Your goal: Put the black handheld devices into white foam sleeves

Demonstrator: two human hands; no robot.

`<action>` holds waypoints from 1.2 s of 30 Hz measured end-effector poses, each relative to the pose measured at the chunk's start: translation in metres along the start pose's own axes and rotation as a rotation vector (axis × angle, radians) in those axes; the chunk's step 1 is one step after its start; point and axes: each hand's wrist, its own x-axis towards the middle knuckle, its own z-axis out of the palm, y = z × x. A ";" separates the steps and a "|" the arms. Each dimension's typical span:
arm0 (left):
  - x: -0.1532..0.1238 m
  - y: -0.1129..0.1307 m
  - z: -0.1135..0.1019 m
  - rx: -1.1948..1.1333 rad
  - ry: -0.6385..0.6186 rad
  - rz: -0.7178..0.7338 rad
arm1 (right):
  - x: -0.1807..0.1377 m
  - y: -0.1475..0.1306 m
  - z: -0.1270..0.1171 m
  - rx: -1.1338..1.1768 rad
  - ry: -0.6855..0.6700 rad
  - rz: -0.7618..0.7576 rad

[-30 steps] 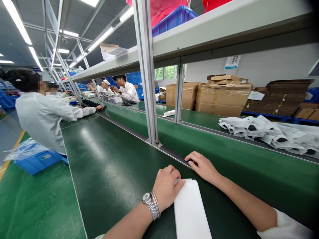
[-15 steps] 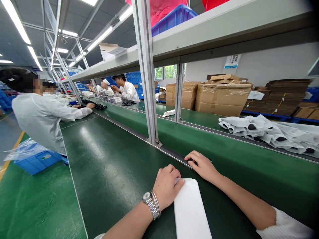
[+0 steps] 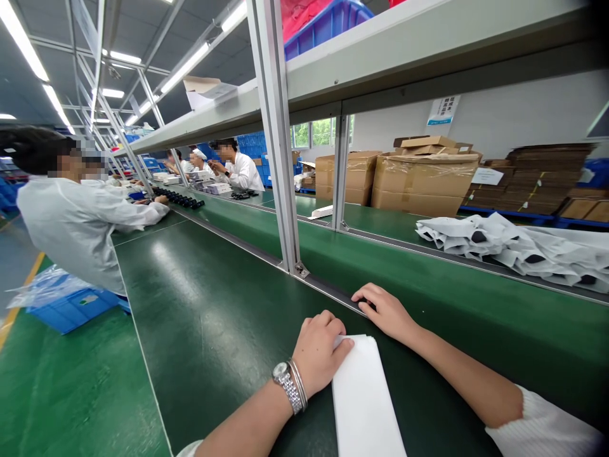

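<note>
My left hand, with a silver watch and bangles at the wrist, lies curled on the far left corner of a long white flat pack that rests on the green work surface. Its thumb presses on the pack's top edge. My right hand rests palm down at the raised metal edge of the conveyor, fingers stretched out and slightly bent, holding nothing. It lies just beyond the pack's far end.
An aluminium post rises just beyond my hands and carries an overhead shelf with blue bins. White folded packs lie at the right. Taped cardboard boxes stand behind. A person in a white coat works at the left, others farther along.
My hands and the white pack have stayed put. The view has tilted slightly. The person at the left has drawn an arm back along the line.
</note>
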 end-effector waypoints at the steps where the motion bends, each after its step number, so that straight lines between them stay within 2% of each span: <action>1: 0.000 0.000 0.000 0.000 -0.001 0.000 | 0.000 0.000 0.000 0.000 0.001 0.000; 36: 0.002 -0.002 0.002 0.028 -0.024 0.030 | 0.000 0.001 -0.001 -0.010 0.006 -0.001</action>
